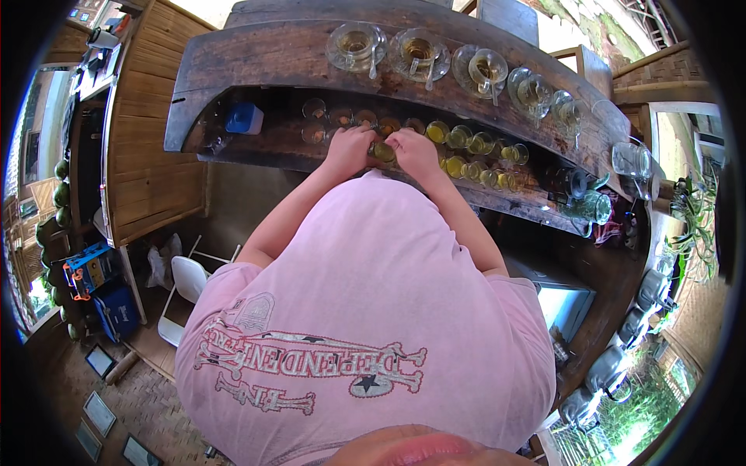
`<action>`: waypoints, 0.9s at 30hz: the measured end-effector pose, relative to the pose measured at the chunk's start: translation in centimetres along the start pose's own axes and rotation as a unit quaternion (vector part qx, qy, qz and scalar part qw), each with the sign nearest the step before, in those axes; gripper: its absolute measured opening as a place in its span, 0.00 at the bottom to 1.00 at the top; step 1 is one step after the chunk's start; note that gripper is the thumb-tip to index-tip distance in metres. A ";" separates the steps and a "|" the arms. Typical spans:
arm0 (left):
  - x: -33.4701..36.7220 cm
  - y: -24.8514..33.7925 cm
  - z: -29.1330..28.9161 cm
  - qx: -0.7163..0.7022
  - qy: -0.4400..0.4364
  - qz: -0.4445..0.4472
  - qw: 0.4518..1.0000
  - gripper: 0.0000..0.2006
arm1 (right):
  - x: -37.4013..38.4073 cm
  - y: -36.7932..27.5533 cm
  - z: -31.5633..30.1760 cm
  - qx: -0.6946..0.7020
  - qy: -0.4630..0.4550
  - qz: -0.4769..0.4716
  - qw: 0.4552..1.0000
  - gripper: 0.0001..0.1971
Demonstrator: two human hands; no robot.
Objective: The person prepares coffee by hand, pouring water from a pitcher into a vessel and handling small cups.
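Small glasses stand in two rows on the lower shelf of a dark wooden counter. One small glass [383,152] with yellow-green liquid sits between my hands. My left hand [351,149] curls at its left side, and my right hand [414,151] has bent fingers at its right side. Both sets of fingertips appear closed on this glass, though they are partly hidden. To the right, other glasses hold yellow liquid, such as the yellow glass [437,131]. Left of my hands, the glasses, like this pale one [313,133], show only a little brownish content at the bottom.
Along the upper counter [256,58] stand several clear cups on saucers with spoons, including a glass cup [355,43]. A blue container [244,118] is at the shelf's left end. Glass jars [631,159] and a green glass pitcher [594,206] crowd the right end. A white chair [189,278] stands lower left.
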State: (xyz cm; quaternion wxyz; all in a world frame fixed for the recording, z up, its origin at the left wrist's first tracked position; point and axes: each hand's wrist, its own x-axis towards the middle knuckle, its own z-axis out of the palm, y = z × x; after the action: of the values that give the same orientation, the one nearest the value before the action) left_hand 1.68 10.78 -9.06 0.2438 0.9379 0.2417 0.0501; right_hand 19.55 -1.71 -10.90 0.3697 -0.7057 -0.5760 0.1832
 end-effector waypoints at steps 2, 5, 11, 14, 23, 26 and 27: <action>0.1 -0.3 0.1 0.001 -0.004 -0.003 1.000 0.26 | -0.5 0.0 0.5 -0.007 -0.023 -0.007 1.000 0.09; -0.2 -0.5 0.6 -0.004 0.026 0.015 1.000 0.26 | -0.3 0.3 0.2 -0.011 -0.027 -0.008 1.000 0.09; 0.0 -0.5 0.7 -0.006 0.009 -0.001 1.000 0.26 | -0.5 0.1 0.5 -0.017 -0.024 -0.015 0.999 0.08; -0.2 -0.6 0.8 -0.005 0.030 0.018 0.999 0.26 | -0.3 0.2 0.0 -0.015 -0.026 -0.001 1.000 0.07; -0.1 -0.4 0.7 -0.004 0.022 0.009 1.000 0.27 | -0.3 0.4 0.4 -0.022 -0.014 0.002 1.000 0.08; 0.0 -0.2 0.3 0.006 0.009 -0.003 1.000 0.27 | -0.2 0.0 0.1 -0.016 -0.006 0.001 1.000 0.08; -0.1 -0.2 0.4 0.006 0.009 -0.003 1.000 0.27 | -0.3 -0.2 0.1 -0.018 -0.014 -0.013 1.000 0.08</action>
State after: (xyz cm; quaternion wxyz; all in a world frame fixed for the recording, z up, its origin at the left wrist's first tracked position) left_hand 1.61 10.78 -9.49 0.2364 0.9381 0.2468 0.0565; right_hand 19.29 -1.95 -10.88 0.3513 -0.7020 -0.5936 0.1773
